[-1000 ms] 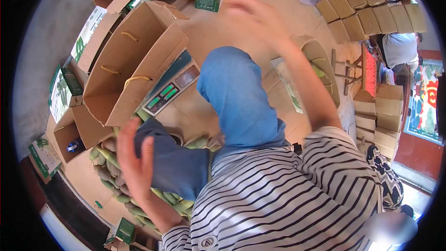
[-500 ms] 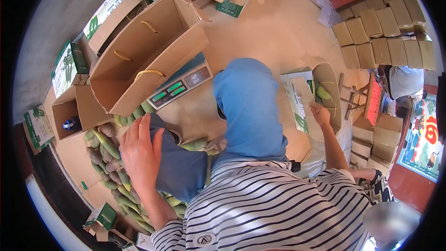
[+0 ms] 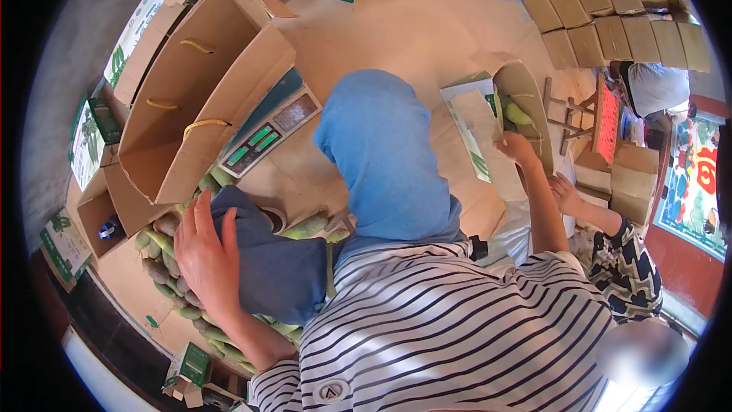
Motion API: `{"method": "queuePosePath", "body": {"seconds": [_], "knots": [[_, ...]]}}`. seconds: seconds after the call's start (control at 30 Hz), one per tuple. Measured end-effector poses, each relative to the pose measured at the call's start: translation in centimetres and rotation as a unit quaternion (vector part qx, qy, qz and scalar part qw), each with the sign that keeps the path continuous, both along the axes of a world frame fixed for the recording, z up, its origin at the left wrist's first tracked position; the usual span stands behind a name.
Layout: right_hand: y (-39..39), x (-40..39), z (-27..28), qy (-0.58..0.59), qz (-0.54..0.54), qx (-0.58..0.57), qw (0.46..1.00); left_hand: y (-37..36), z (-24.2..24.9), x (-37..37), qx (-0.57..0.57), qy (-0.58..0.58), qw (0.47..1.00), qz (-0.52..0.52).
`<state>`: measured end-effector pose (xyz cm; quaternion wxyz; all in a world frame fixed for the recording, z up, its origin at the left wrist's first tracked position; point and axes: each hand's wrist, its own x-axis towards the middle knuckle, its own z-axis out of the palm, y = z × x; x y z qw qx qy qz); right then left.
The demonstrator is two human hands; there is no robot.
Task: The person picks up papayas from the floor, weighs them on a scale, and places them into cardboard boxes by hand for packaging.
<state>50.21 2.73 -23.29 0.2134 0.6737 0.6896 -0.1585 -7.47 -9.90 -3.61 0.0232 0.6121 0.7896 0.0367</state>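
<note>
My left hand [image 3: 207, 248] is held up with its fingers apart and holds nothing. It is beside my knee in dark blue cloth [image 3: 274, 267], over a pile of green and brownish vegetables [image 3: 164, 252]. To the right, my right hand [image 3: 518, 149] is closed on the near flap edge of an open carton [image 3: 526, 80] with green vegetables [image 3: 515, 112] inside. Another person's hand [image 3: 564, 194] touches the same carton near its lower end. Left of my blue-clad knee [image 3: 381, 152] is a digital scale [image 3: 267, 137] bearing a large open carton [image 3: 206, 69].
Green-and-white cartons [image 3: 91, 137] stand along the left wall. Stacked brown cartons [image 3: 602, 23] are at the upper right, with a red-topped stool [image 3: 606, 118] below them. Another person in a patterned sleeve [image 3: 629, 271] is close on my right; a further person [image 3: 659, 88] is beyond.
The view has shifted, so most things appear further left and higher. The other person's hand has come forward to the right carton. My right hand stays at its flap, and my left hand remains raised.
</note>
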Motion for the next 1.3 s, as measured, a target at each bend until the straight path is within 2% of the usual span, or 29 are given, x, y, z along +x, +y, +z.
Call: {"method": "queuePosePath", "body": {"seconds": [0.07, 0.17, 0.27, 0.37, 0.4, 0.47, 0.53, 0.63, 0.7, 0.77, 0.83, 0.87, 0.93, 1.0, 1.03, 1.1, 1.13, 1.23, 1.3], "knots": [[1.9, -4.0, 2.9, -0.053, 0.028, -0.004, 0.998, -0.2, 0.0, 0.0, 0.002, 0.004, 1.0, 0.001], [3.7, -10.5, 5.4, 0.101, 0.062, 0.253, 0.96, -0.5, 0.2, -0.1, 0.007, 0.006, 1.0, 0.005], [4.4, -17.4, 9.2, 0.217, 0.084, 0.238, 0.943, -0.7, 0.3, -0.4, 0.025, 0.011, 1.0, 0.001], [4.9, -23.5, 13.0, 0.445, 0.032, 0.254, 0.858, -1.0, 0.7, -0.7, 0.032, -0.012, 0.999, 0.018], [5.4, -25.3, 14.5, 0.461, 0.074, 0.268, 0.843, -1.2, 0.5, -1.0, 0.04, -0.033, 0.999, 0.011], [5.8, -29.8, 18.0, 0.492, 0.145, 0.275, 0.813, -1.8, -0.1, -1.5, 0.144, -0.047, 0.988, -0.02], [5.5, -34.4, 21.2, 0.518, 0.226, 0.254, 0.785, -2.6, 0.0, -2.0, 0.278, -0.117, 0.953, -0.041], [4.9, -41.9, 24.9, 0.5, 0.414, 0.232, 0.725, -5.5, -2.3, -3.7, 0.44, -0.233, 0.859, 0.12], [3.7, -46.4, 25.5, 0.48, 0.496, 0.22, 0.69, -9.4, -6.7, -5.8, 0.4, -0.357, 0.785, 0.31], [3.5, -50.6, 24.9, 0.478, 0.534, 0.199, 0.668, -14.5, -13.4, -7.9, 0.342, -0.347, 0.774, 0.405], [3.7, -53.9, 23.4, 0.452, 0.544, 0.181, 0.684, -21.5, -20.3, -8.3, 0.208, -0.26, 0.819, 0.467], [4.0, -55.2, 22.6, 0.437, 0.548, 0.173, 0.692, -25.2, -23.7, -7.9, 0.152, -0.246, 0.823, 0.489], [6.2, -56.1, 18.9, 0.375, 0.565, 0.158, 0.717, -29.9, -28.5, -5.5, 0.026, -0.223, 0.816, 0.533], [8.0, -56.9, 14.8, 0.318, 0.603, 0.118, 0.722, -34.0, -30.9, -1.6, -0.115, -0.203, 0.777, 0.585], [8.8, -56.6, 13.5, 0.289, 0.618, 0.096, 0.725, -34.8, -31.3, -0.7, -0.137, -0.21, 0.765, 0.593], [8.9, -56.5, 12.7, 0.207, 0.579, 0.006, 0.789, -35.5, -31.9, 0.8, -0.177, -0.225, 0.744, 0.603], [9.0, -56.6, 12.5, 0.165, 0.555, -0.035, 0.814, -35.7, -32.0, 1.2, -0.156, -0.229, 0.718, 0.639], [9.3, -56.9, 12.3, 0.149, 0.554, -0.063, 0.817, -38.1, -31.7, 2.1, -0.011, 0.082, 0.76, 0.644], [8.8, -57.1, 12.4, 0.1, 0.549, -0.038, 0.829, -40.2, -31.3, 2.0, -0.029, 0.044, 0.663, 0.747]]}}
